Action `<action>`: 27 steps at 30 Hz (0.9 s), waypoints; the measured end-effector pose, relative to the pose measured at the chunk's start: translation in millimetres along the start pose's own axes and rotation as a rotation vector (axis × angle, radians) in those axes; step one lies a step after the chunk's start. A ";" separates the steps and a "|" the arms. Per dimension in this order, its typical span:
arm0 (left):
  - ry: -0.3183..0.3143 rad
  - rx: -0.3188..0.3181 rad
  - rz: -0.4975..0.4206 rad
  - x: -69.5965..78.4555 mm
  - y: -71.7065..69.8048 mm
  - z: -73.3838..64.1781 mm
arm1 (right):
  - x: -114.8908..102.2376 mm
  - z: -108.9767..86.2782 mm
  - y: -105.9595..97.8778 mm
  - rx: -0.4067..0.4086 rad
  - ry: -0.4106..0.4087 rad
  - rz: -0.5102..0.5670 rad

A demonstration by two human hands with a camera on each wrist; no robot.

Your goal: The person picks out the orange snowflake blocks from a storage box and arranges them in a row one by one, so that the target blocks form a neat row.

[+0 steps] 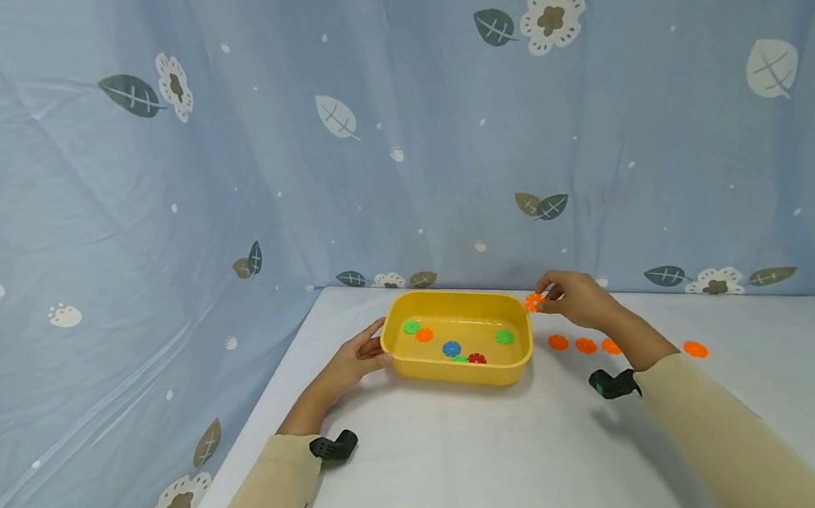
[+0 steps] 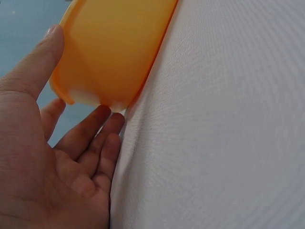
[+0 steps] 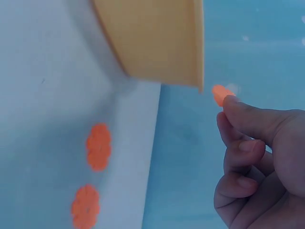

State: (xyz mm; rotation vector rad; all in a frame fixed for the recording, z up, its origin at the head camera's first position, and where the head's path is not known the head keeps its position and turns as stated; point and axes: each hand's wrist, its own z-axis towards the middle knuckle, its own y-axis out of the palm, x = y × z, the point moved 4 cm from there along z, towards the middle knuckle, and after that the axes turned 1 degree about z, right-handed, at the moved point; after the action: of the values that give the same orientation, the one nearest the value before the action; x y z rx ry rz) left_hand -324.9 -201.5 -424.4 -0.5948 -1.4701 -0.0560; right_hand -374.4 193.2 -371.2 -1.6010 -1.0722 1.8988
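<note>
A yellow plastic basin [image 1: 459,374] stands on the white table, with several notched plastic discs inside: green [image 1: 504,336], orange [image 1: 424,335], blue [image 1: 452,349] and red [image 1: 476,358]. My left hand [image 1: 345,367] is at its left end. In the left wrist view the thumb lies straight against the basin's outside [image 2: 114,52], and the fingertips touch its end from below. Just beyond the basin's right rim, my right hand [image 1: 577,298] pinches an orange notched disc [image 1: 534,302] between thumb and index finger, raised above the table; the other fingers are curled.
Orange discs [image 1: 558,342], [image 1: 586,345] lie in a row right of the basin, another disc [image 1: 610,346] partly under the right forearm. One more orange disc [image 1: 695,349] lies farther right. A blue patterned curtain [image 1: 442,158] hangs behind the table.
</note>
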 end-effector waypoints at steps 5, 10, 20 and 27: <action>-0.001 0.008 0.000 -0.1 -0.6 -0.7 | 14.2 -7.5 -5.2 0.004 0.019 0.004; -0.013 0.020 0.013 0.6 -0.6 -1.8 | 30.5 -15.3 -11.2 0.003 0.041 -0.025; -0.019 0.007 0.000 2.6 1.1 -2.7 | 63.8 -31.4 -27.3 0.000 0.079 -0.071; -0.010 0.011 -0.001 -22.9 -2.6 11.1 | 85.5 -43.1 -38.3 0.018 0.098 -0.099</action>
State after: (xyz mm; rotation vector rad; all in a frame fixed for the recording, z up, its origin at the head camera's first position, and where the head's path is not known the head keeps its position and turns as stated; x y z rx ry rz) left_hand -338.9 -206.5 -445.2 -0.5862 -1.4791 -0.0456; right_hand -359.2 292.1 -396.2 -1.5841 -1.0698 1.7428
